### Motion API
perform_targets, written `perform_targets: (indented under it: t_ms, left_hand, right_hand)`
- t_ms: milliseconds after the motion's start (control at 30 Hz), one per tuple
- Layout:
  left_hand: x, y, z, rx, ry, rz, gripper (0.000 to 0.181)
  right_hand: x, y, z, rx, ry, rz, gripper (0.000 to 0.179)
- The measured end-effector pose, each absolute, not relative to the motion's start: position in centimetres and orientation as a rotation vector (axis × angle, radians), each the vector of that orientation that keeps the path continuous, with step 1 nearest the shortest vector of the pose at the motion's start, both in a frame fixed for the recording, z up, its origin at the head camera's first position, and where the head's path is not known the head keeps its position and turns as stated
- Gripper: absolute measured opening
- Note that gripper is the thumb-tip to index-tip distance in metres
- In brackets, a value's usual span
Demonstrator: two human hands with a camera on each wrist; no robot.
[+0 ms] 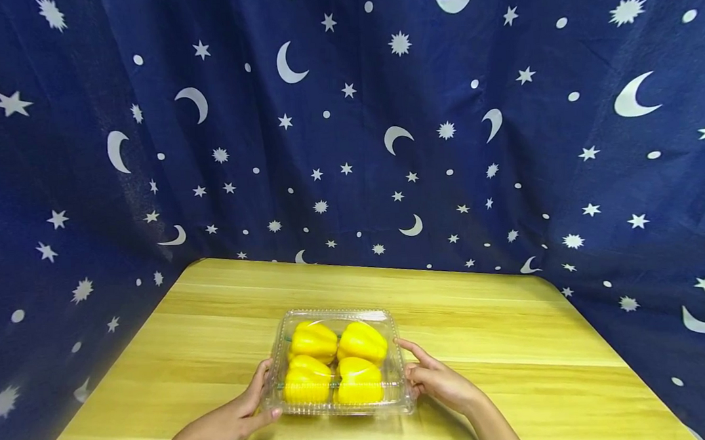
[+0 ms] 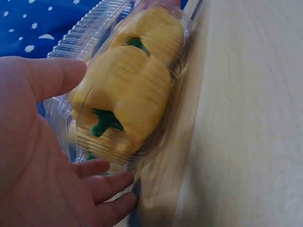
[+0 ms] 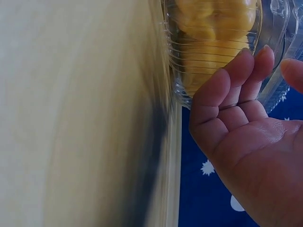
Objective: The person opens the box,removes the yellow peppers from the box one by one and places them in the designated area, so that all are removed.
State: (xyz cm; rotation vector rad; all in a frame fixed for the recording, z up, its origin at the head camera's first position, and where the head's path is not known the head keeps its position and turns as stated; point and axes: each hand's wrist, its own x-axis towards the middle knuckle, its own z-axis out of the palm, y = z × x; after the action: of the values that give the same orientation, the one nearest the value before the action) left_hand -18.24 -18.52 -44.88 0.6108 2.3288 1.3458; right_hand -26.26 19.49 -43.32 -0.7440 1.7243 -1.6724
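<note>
A clear plastic clamshell box (image 1: 396,402) with yellow bell peppers (image 1: 313,340) inside sits near the table's front, its lid over them. Green stems (image 2: 106,122) show through the plastic in the left wrist view. At the box's left side is my left hand (image 1: 234,419), its thumb (image 2: 59,75) by the upper wall and its loosely bent fingers low down near the tabletop. My right hand (image 1: 445,383) touches the right wall with bent fingertips (image 3: 241,61); its thumb stands apart. Whether the box's underside meets the table is hidden.
The wooden table (image 1: 499,332) extends behind the box and to both sides. A dark blue curtain (image 1: 349,148) with white moons and stars hangs around its back and sides. A dark blurred strip (image 3: 144,165) crosses the tabletop in the right wrist view.
</note>
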Motion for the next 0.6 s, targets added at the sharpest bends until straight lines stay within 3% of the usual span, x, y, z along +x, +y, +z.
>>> perform_targets:
  t_ms: [600]
  left_hand:
    - [-18.13,-18.36,-44.66,0.562,2.313,1.393,0.075]
  right_hand:
    - [-26.27,19.4,-43.17,-0.699,1.726,-1.673,0.069]
